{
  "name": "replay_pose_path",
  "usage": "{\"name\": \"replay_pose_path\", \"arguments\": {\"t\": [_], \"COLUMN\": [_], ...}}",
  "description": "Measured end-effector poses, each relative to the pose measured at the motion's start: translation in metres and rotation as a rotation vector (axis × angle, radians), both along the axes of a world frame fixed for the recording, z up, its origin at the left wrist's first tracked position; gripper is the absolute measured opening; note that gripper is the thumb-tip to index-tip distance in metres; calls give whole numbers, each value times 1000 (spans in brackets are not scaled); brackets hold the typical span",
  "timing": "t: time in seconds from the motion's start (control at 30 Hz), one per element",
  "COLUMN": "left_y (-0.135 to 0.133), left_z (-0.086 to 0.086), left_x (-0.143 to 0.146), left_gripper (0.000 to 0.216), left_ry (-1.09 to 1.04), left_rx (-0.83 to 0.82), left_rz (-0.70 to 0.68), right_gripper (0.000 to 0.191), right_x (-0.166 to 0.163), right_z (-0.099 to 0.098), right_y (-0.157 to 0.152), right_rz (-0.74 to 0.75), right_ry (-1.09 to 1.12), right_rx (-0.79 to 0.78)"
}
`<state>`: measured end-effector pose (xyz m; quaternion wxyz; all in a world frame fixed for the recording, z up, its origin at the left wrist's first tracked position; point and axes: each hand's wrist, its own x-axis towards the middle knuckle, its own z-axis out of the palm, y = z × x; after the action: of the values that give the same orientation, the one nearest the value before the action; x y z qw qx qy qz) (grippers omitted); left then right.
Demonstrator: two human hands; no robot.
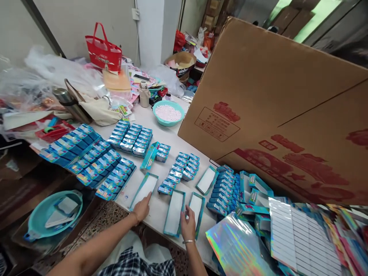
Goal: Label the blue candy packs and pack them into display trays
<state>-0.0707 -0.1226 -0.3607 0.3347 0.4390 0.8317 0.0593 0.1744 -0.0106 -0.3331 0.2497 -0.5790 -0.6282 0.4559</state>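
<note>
My left hand [142,209] rests on the near end of an empty teal-rimmed tray [145,188] at the table's front edge, its fingers curled on the rim. My right hand [188,226] touches the near ends of two more empty trays [174,212] [197,207], fingers spread between them. A silver bracelet circles my right wrist. Just beyond the trays lie several small blue packets [178,170] in short rows. Another empty tray [207,179] lies to the right.
Filled blue boxes [94,161] cover the left of the white table [172,134]. A huge cardboard box [276,111] stands on the right. Holographic sheets [238,245] and a white lined sheet [301,237] lie at the near right. A teal bowl [168,113] of white bits sits behind; a teal basin [51,214] sits below left.
</note>
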Motion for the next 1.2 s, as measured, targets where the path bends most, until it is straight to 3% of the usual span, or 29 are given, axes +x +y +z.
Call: {"name": "replay_pose_path", "arguments": {"t": [0.1, 0.17, 0.27, 0.33, 0.43, 0.53, 0.7, 1.2], "left_y": [-14, -16, -5, 12, 43, 65, 75, 86], "left_z": [-3, 4, 18, 25, 28, 25, 21, 44], "left_x": [14, 11, -17, -43, -73, -85, -85, -82], "left_gripper": [66, 55, 48, 53, 60, 50, 48, 78], "left_ry": [-94, -117, -5, 98, 129, 95, 123, 146], "left_rx": [84, 209, 414, 418, 164, -24, -103, -221], "left_rz": [17, 99, 311, 389, 285, 129, 51, -110], "right_gripper": [54, 51, 41, 33, 32, 52, 31, 38], "right_x": [-23, -43, -75, -96, -126, -151, -171, -173], "right_z": [4, 10, 19, 23, 24, 18, 4, 6], "right_y": [-12, -12, -21, -34, -59, -72, -68, -63], "right_rz": [-56, -68, -11, 146, 494, 672, 732, 665], "right_ry": [52, 72, 55, -14, -256, -577, -726, -579], "right_rx": [-51, -60, -40, 14, 120, 102, -22, -97]}}
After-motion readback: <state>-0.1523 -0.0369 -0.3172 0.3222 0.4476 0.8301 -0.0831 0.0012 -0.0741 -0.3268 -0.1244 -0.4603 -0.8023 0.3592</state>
